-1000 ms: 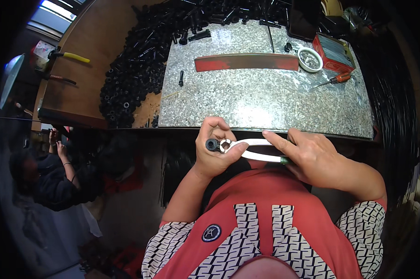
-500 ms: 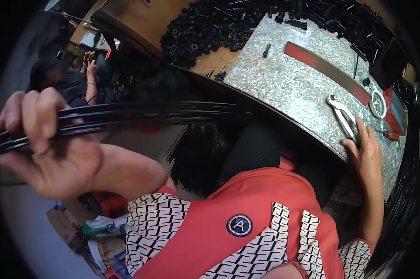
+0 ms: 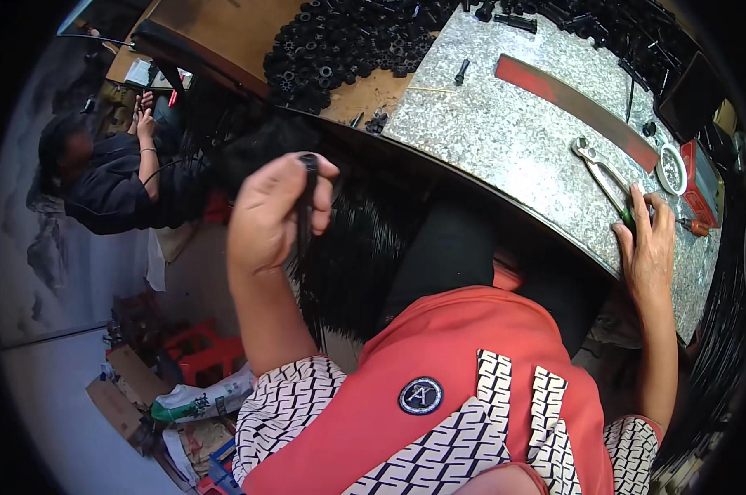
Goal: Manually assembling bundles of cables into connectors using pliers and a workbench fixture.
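My left hand [image 3: 286,202], raised left of the table, is closed around a bundle of thin black rods [image 3: 306,214]. The rounded dark top end pokes out above the fingers, and the lower part hangs down beside my forearm against a dark background. On the speckled table top, my right hand [image 3: 652,247] rests near the front edge, with thumb and fingers round the green-handled end of metal pincers [image 3: 606,175]. Their jaws point away from me. Just right of my fingers lies a tool with an orange-brown handle [image 3: 693,226].
Black plastic parts [image 3: 340,49] are heaped along the table's back. A curved red-brown strip [image 3: 575,109], a white ring-shaped dish [image 3: 672,169] and a red box [image 3: 701,183] sit on the stone-patterned top [image 3: 505,157]. Another person [image 3: 113,177] sits at the far left; a red stool [image 3: 204,351] stands below.
My left hand has swung from the far left toward the middle, turning the rods from sideways to upright. The right hand stays at the pincers. The whole view has shifted slightly.
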The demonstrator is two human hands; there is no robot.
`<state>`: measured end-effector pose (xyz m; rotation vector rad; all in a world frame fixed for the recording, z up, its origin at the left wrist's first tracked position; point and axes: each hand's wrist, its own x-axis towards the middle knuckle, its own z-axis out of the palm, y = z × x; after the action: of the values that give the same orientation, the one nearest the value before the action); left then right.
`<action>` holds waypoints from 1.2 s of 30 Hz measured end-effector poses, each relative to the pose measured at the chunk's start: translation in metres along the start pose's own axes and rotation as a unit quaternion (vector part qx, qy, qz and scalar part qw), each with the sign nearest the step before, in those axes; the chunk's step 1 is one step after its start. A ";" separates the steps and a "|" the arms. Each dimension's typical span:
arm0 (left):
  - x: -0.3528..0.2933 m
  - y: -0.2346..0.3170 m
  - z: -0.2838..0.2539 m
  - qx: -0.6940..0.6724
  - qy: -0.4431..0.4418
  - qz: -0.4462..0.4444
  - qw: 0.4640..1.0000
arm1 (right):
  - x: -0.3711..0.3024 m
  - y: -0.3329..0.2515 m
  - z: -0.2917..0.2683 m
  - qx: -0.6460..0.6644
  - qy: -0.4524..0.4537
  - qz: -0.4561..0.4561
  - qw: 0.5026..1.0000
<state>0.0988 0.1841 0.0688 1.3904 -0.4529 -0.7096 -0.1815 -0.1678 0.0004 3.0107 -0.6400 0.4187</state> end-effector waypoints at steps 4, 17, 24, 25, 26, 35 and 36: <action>0.025 -0.060 -0.046 0.036 -0.006 -0.123 0.992 | 0.006 -0.007 -0.003 0.011 -0.002 0.001 1.000; 0.035 -0.008 0.053 0.322 0.000 0.197 0.926 | -0.011 -0.013 -0.029 0.135 -0.016 -0.002 0.991; 0.093 -0.045 0.122 0.441 -0.069 0.410 0.796 | -0.059 0.007 -0.051 0.070 0.056 0.020 0.996; 0.104 -0.054 0.128 0.443 -0.076 0.416 0.791 | -0.071 0.017 -0.060 0.093 0.026 0.076 0.992; 0.111 -0.060 0.133 0.430 -0.089 0.383 0.813 | -0.081 0.026 -0.069 0.116 -0.006 0.128 0.985; 0.155 -0.056 0.121 0.443 0.105 0.486 0.746 | -0.135 0.159 -0.100 -0.076 0.089 0.396 0.911; 0.163 -0.036 0.111 0.360 0.168 0.444 0.803 | -0.140 0.168 -0.102 -0.074 0.085 0.420 0.900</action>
<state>0.1349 -0.0095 0.0307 1.7140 -1.0551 0.5497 -0.3980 -0.2576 0.0577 2.3569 -1.8325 0.5974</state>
